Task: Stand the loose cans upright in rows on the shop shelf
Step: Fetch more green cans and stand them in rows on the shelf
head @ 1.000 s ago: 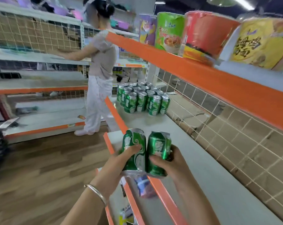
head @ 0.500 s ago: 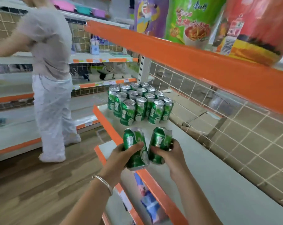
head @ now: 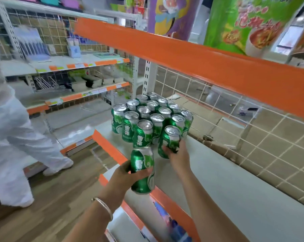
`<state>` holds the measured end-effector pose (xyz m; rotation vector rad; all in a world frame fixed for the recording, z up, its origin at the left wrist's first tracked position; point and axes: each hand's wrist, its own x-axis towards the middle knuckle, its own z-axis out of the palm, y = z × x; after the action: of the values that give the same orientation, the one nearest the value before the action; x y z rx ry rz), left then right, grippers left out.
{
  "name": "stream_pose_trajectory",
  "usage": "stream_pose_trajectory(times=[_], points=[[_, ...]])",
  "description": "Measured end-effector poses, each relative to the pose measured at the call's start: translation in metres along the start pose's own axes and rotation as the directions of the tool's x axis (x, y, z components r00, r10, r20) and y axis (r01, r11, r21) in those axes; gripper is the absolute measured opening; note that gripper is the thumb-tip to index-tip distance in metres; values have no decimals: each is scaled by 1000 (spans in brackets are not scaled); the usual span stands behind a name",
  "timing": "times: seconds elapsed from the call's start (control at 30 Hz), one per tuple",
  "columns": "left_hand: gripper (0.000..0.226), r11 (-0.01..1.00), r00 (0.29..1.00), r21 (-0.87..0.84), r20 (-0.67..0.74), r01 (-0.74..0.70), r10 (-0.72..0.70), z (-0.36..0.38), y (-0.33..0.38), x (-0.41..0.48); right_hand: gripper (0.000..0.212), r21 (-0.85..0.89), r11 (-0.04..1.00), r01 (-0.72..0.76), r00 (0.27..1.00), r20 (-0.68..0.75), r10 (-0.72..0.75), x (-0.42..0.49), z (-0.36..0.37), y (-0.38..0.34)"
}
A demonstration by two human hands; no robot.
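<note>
Setting each can down flat and flush with the front row matters most. The left hand (head: pixel 126 175) curls round a green can (head: pixel 142 169) over the shelf (head: pixel 235 189) edge. The right hand (head: pixel 179 157) grips a second can (head: pixel 170 142), tilted and seemingly touching down beside the standing block (head: pixel 147 114). The cans are glossy green with silver tops.

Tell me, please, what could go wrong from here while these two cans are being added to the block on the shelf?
1. The right hand holds the tilted can close against the standing block; a nudge might topple the front cans.
2. The left hand holds the other can over the orange front edge; if the grip slips, it could drop off the shelf.
</note>
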<state>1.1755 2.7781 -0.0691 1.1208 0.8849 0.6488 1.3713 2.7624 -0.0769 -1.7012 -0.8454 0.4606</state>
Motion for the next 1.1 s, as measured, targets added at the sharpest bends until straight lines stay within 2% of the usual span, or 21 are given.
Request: stream_pose_trajectory(times=[0.07,0.17,0.23,0.33,0.43,0.47,0.5,0.53,0.6,0.63,0.7,0.8,0.9,1.03,1.1], points=[[58,1000,1000,24,20,-1,0,-5,-1,5,60,-9,1000,9,1000,3,-9,7,5,-3],[67,998,998,59,55,-21,18,-10,3,10,77,-47,997,55,997,-47,-57,19,10,2],[69,998,995,54,99,-31,25,-11,7,12,77,-87,989,119,991,-53,-124,29,12,19],[61,998,984,35,172,-56,49,-7,13,16,74,-85,991,99,989,-102,-108,14,14,0],[47,996,970,22,228,-89,81,-2,19,20,67,-47,999,1,987,-163,-9,-13,6,-16],[46,995,965,22,244,-101,93,0,21,22,61,-4,999,-36,991,-131,35,-23,-1,-22],[47,993,959,21,261,-116,107,1,23,24,55,47,995,-84,996,-26,85,-32,-9,-26],[47,991,952,16,281,-135,125,3,26,26,50,94,986,-137,982,143,123,-41,-15,-30],[51,985,936,1,311,-172,164,8,29,34,54,24,979,-203,868,468,168,-53,-25,-35],[53,983,930,-11,322,-186,179,10,31,38,60,-70,985,-158,837,521,171,-55,-27,-34],[53,979,920,-35,337,-202,202,15,33,46,60,-133,987,-95,892,429,144,-52,-26,-31],[48,977,927,-32,311,-211,210,22,32,57,38,-80,996,-40,968,243,58,-46,-14,-27],[43,962,951,134,232,-238,203,27,27,58,41,-173,985,-15,991,126,37,-46,0,-14],[64,891,946,344,230,-297,227,31,13,46,52,-30,999,-45,994,96,48,-53,16,-2],[70,868,961,422,195,-263,196,33,7,39,28,-69,997,-24,993,115,32,-50,18,-7]])
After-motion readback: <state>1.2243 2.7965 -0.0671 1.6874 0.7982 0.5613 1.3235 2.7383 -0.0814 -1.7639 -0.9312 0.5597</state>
